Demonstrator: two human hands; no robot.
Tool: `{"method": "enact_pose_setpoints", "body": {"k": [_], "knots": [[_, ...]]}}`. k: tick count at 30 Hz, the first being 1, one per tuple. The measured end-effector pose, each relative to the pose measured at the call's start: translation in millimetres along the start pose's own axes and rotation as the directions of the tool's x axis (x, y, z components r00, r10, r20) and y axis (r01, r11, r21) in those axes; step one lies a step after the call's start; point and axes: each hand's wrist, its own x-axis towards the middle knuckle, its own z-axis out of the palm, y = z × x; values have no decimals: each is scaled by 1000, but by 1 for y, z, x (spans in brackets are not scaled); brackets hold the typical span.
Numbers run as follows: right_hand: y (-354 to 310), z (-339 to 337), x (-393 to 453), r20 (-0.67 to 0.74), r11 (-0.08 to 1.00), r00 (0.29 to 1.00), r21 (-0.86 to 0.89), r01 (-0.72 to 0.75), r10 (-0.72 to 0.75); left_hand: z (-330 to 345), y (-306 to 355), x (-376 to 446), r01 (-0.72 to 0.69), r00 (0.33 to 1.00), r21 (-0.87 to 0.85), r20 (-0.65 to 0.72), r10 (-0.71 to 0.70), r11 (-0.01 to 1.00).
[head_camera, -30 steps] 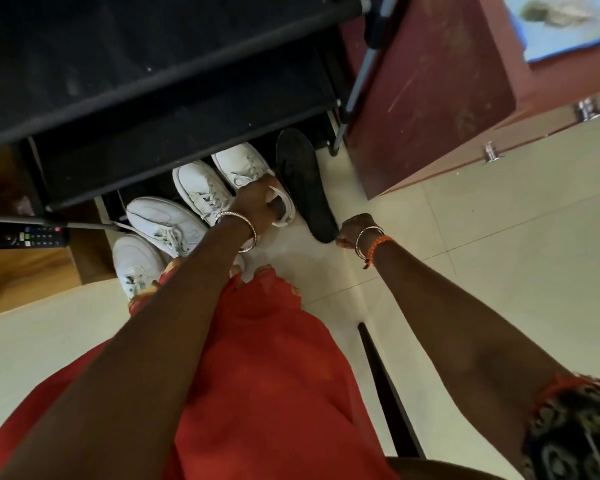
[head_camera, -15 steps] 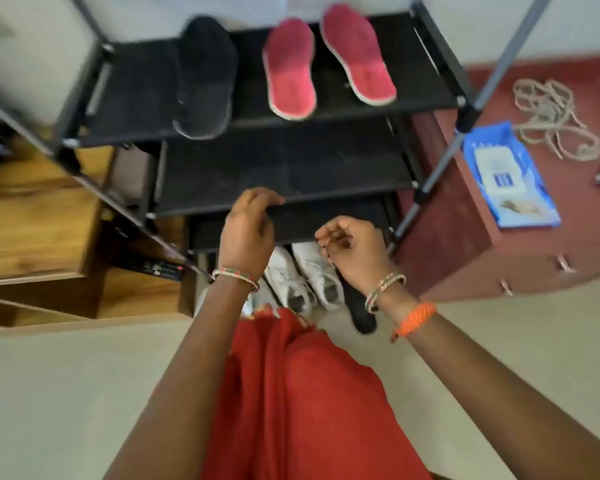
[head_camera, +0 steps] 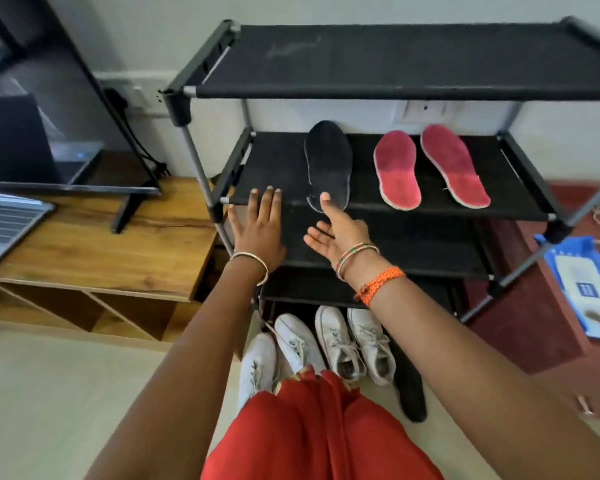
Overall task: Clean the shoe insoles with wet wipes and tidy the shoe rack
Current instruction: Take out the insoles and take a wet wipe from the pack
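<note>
Mostly blk shoe rack, wood TV unit

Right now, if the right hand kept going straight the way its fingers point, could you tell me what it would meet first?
Most likely the black foam insole on the black fabric shoe rack: the open right hand points its forefinger at the insole's near end. Whether they already touch is unclear.

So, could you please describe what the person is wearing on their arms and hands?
Both arms are bare, with no sleeves showing. The left hand has one thin pale bangle at the wrist. The right hand has a few thin bangles with red and green sections, and below them a braided orange thread wristband. No rings or gloves can be seen.
</note>
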Motion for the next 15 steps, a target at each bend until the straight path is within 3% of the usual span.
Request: {"method": "enact_pose_setpoints", "body": {"k": [6, 9, 12, 14, 15], "knots": [[-3, -9, 13, -15, 998, 998, 16, 59, -59, 8, -3, 1, -20, 1000, 5, 15, 19, 1000], [8, -39, -5, 9, 987, 994, -116, 110, -110, 7, 1, -3, 11, 1000, -72, -5, -11, 997], [29, -90, -25, 6, 951, 990, -278, 134, -137, 19, 20, -25, 41, 991, -273, -109, -74, 961], [50, -136, -31, -55, 931, 987, -344, 124, -152, 37, 46, -49, 10, 993, -592, -88, -76, 806], [62, -161, -33, -95, 923, 985, -371, 102, -147, 49, 63, -62, 50, 997, -784, 8, -71, 619]]}}
